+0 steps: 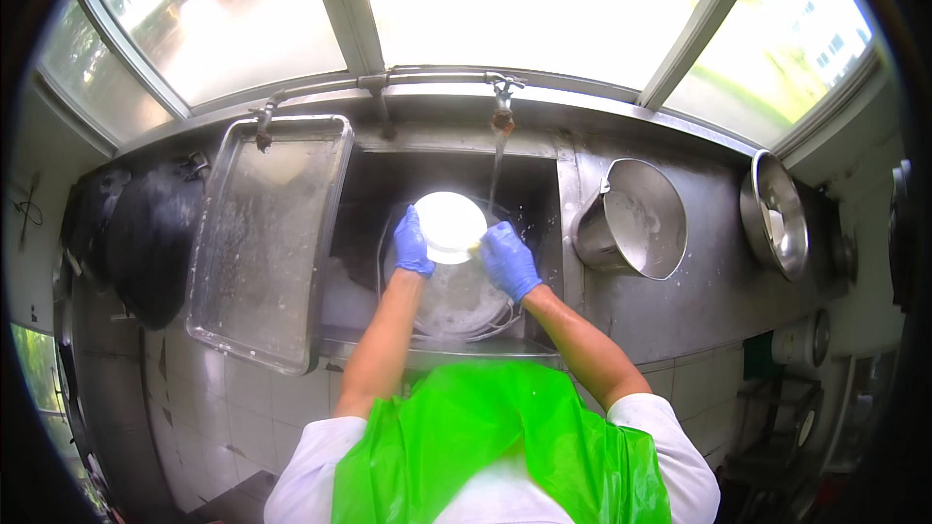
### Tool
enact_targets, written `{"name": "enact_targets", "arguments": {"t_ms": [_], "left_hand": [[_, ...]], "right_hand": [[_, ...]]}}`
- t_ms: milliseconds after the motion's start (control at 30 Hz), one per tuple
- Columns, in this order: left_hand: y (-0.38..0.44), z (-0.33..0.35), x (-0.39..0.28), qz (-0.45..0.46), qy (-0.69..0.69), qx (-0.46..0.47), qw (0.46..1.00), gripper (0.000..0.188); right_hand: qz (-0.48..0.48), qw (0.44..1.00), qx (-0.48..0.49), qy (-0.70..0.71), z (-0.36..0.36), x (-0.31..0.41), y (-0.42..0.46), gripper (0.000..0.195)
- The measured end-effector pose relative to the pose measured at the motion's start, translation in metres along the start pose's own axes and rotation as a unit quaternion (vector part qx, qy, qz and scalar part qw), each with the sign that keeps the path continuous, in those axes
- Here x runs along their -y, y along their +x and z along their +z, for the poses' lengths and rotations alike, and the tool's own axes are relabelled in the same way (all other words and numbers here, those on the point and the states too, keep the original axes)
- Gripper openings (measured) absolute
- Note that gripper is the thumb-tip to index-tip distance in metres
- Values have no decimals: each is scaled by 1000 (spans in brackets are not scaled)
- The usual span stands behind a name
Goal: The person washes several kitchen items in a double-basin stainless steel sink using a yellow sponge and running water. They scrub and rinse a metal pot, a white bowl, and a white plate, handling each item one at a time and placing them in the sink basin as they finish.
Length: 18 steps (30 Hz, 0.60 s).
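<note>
My left hand [413,244], in a blue glove, grips the left edge of a round white dish [453,222]. At the dish's lower right edge is my right hand [507,258], also gloved, closed around a small yellowish thing, perhaps a sponge, that it mostly hides. Below the dish, a large round vessel of cloudy water [462,298] sits in the steel sink [570,233]. From the rusty tap [502,116] a stream of water runs down just behind my right hand. Whether the dish touches the vessel is hard to tell.
A large rectangular metal tray [266,247] lies left of the sink, under a second tap [263,132]. On the right counter stand a steel pail [644,222] and a steel bowl [792,233] with something white inside. Dark woks [149,240] are at far left. Windows line the back.
</note>
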<state>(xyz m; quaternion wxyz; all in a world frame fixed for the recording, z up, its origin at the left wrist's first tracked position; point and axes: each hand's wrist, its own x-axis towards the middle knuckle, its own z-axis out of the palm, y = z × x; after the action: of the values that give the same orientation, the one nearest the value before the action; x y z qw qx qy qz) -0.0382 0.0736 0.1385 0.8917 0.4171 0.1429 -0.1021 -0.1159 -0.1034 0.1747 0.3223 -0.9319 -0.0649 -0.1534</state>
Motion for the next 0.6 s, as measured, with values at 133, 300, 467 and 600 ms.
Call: {"name": "enact_targets", "arguments": {"t_ms": [133, 300, 467, 600], "left_hand": [[-4, 3, 5, 16, 53, 14, 998, 35], [-5, 6, -2, 18, 89, 43, 995, 37], [-2, 18, 4, 30, -18, -43, 998, 39], [-1, 17, 16, 55, -31, -108, 992, 37]], "right_hand": [[57, 998, -35, -4, 1, -14, 13, 16], [52, 997, -48, -19, -13, -17, 31, 17], [20, 999, -24, -9, 7, 34, -5, 22], [14, 999, -48, 1, 12, 44, -6, 21]]}}
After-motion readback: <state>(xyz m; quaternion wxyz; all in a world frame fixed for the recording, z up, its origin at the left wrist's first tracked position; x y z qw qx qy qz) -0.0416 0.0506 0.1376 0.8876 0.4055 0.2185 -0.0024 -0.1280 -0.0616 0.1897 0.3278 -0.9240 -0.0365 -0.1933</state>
